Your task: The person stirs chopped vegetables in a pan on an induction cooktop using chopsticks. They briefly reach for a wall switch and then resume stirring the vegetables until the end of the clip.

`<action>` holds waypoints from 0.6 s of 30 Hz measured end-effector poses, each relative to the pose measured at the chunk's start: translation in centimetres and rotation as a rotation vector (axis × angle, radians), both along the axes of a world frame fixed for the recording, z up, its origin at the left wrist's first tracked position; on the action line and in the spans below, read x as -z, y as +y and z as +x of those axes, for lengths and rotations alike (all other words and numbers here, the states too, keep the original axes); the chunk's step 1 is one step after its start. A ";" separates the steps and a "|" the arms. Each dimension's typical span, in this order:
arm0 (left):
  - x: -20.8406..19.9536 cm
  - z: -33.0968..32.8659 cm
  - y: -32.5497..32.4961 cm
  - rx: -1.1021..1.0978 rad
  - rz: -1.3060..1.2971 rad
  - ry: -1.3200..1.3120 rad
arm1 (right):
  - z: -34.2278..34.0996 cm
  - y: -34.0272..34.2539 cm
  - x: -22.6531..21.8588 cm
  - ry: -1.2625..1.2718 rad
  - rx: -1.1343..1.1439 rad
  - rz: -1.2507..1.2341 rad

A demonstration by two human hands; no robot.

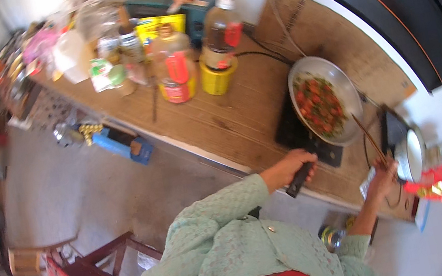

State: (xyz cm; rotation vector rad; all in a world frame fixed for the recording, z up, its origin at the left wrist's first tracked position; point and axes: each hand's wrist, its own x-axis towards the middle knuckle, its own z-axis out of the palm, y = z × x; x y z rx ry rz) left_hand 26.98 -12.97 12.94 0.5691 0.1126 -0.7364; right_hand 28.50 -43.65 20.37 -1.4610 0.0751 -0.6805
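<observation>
A silvery frying pan (350, 94) sits over a black flat cooktop (288, 131) on the wooden counter. Chopped red and green food (319, 107) lies in it. Fingers wrapped round the pan's dark handle (297, 183), my left hand (289, 167) is at the counter's front edge. To the right of the pan, my right hand (382, 178) grips a pair of chopsticks (371, 139). Their tips point at the pan's lower right rim; whether they touch it I cannot tell.
An oil bottle (175, 66), a dark sauce bottle (219, 30) and a yellow tub (217, 81) stand left on the counter (140, 107). A white bowl (409, 156) and a red packet (433, 182) are right of my right hand. A cardboard sheet (359, 36) leans behind the pan.
</observation>
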 end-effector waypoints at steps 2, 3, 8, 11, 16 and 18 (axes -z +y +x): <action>-0.4 -0.3 0.4 0.007 -0.082 0.038 | -0.3 1.5 0.2 -0.033 -0.025 0.040; -0.4 -0.3 0.6 0.009 -0.083 0.047 | -0.4 3.0 -0.4 -0.023 -0.019 0.108; -0.6 0.4 1.2 -0.017 -0.024 0.041 | -0.1 2.3 0.5 -0.079 -0.304 0.356; -1.3 1.2 1.3 -0.031 0.040 0.070 | 0.5 0.3 3.5 0.018 -0.268 0.331; -1.8 2.2 1.1 0.013 0.082 0.119 | 1.8 -0.2 5.2 0.108 -0.255 0.302; -2.6 2.1 1.1 0.022 0.133 0.109 | 2.4 -1.4 6.1 0.162 -0.158 0.315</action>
